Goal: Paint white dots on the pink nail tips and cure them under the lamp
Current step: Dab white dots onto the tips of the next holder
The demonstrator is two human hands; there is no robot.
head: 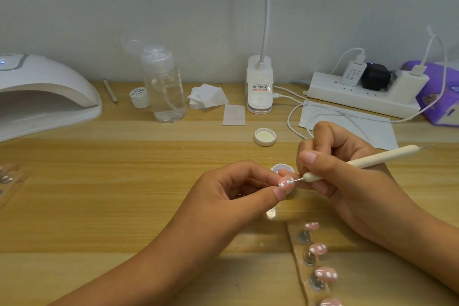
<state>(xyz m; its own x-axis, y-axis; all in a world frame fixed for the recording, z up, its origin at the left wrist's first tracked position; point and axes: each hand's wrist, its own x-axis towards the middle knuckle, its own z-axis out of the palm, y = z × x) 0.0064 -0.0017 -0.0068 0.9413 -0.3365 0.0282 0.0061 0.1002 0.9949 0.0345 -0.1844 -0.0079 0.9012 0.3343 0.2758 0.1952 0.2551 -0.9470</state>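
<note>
My left hand pinches a pink nail tip between thumb and fingers; the tip carries a few white dots. My right hand grips a cream dotting pen, and its fine metal point touches the held tip. Just behind the tip sits a small open white paint jar, partly hidden by my fingers. Several pink nail tips with white dots stand on a holder strip at the lower right. The white curing lamp rests at the far left of the table.
A jar lid lies mid-table. At the back stand a clear pump bottle, a small white jar, cotton pads, a desk lamp base and a power strip with cables. A wooden stick lies beside the curing lamp.
</note>
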